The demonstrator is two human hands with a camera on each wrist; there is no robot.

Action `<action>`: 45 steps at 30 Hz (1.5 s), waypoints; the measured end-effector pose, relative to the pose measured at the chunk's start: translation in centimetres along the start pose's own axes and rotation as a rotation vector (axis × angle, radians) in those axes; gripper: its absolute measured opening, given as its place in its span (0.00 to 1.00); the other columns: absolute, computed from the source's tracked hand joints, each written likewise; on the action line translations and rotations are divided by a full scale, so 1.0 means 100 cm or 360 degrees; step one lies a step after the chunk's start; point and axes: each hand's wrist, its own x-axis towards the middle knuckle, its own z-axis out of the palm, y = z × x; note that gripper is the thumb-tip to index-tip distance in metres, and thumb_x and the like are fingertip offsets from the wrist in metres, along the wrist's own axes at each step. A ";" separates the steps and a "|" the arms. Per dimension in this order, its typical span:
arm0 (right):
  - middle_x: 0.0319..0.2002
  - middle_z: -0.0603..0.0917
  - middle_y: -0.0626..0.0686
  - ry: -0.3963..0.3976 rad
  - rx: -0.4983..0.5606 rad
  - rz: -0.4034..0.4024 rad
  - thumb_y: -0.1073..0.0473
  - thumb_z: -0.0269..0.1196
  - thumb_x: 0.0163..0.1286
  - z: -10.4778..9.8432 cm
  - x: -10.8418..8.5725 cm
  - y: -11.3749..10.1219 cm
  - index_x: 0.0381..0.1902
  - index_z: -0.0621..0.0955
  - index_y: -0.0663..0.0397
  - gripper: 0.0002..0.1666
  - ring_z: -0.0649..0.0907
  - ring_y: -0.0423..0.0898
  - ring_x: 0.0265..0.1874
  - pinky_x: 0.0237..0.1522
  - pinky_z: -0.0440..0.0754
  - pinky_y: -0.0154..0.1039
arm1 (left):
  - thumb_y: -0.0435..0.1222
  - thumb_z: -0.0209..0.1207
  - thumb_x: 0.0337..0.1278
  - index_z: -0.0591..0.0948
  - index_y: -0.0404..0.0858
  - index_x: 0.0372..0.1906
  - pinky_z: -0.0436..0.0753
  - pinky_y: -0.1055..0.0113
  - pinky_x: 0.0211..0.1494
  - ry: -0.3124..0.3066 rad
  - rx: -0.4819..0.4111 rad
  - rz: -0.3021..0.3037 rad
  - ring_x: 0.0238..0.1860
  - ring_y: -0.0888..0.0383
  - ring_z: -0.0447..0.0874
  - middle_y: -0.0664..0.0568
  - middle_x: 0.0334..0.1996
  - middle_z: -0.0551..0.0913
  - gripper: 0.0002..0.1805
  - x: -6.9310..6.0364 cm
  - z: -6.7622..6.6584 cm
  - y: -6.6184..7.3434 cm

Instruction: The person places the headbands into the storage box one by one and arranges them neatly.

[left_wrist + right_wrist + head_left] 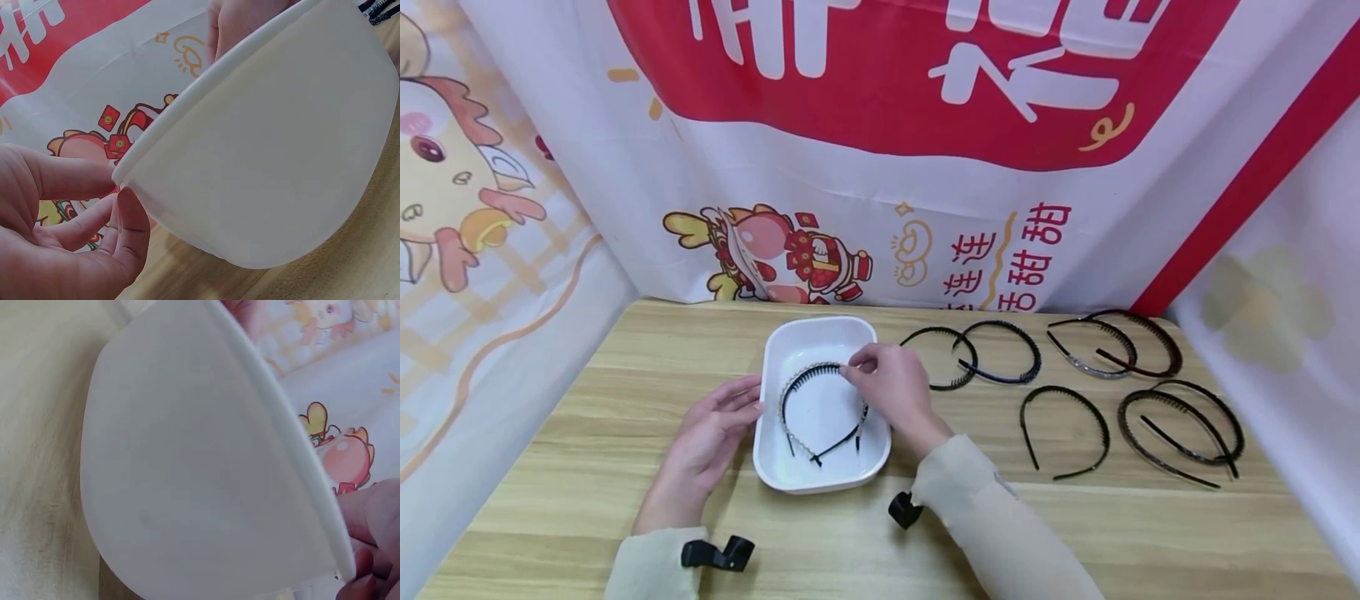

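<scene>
A white plastic tub [765, 454] stands on the table. Inside it lie what look like two overlapping headbands, one black and toothed [811, 373], one with a pale beaded band [783, 408]. My left hand [718, 429] is at the tub's left side; in the left wrist view its thumb and finger pinch the rim. Reaching over the right rim, my right hand [891, 387] pinches the upper right part of a headband in the tub. Its fingertips partly hide the band, and which of the two it holds is hard to tell. In the right wrist view the tub wall [187, 456] hides the headbands.
Right of the tub, several headbands lie on the wooden table [587, 467]: a linked black pair [1000, 379], a single black one [1103, 421], a silver and dark brown pair [1176, 358], and another overlapping pair [1232, 417]. A printed cloth [865, 183] hangs behind the table.
</scene>
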 end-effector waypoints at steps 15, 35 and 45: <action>0.35 0.90 0.46 0.0084 0.0643 0.0159 0.53 0.79 0.65 -0.022 -0.023 0.038 0.38 0.91 0.42 0.06 0.84 0.44 0.35 0.37 0.83 0.36 | 0.25 0.62 0.70 0.66 0.32 0.79 0.81 0.75 0.66 -0.0017 -0.0015 0.0019 0.58 0.65 0.82 0.61 0.54 0.84 0.35 0.001 0.000 -0.001; 0.36 0.91 0.51 0.0255 0.0723 0.0334 0.51 0.79 0.65 -0.069 -0.055 0.112 0.46 0.90 0.50 0.15 0.85 0.50 0.26 0.26 0.84 0.36 | 0.24 0.60 0.71 0.66 0.33 0.79 0.82 0.73 0.65 0.0001 -0.0048 0.0013 0.57 0.64 0.82 0.61 0.53 0.84 0.34 0.001 -0.004 -0.004; 0.33 0.89 0.45 0.0285 0.0636 0.0459 0.45 0.79 0.66 -0.102 -0.072 0.146 0.51 0.89 0.50 0.22 0.87 0.49 0.25 0.22 0.82 0.37 | 0.24 0.60 0.71 0.65 0.33 0.79 0.82 0.72 0.66 -0.0006 -0.0036 0.0008 0.58 0.64 0.82 0.60 0.54 0.83 0.35 0.002 -0.001 -0.004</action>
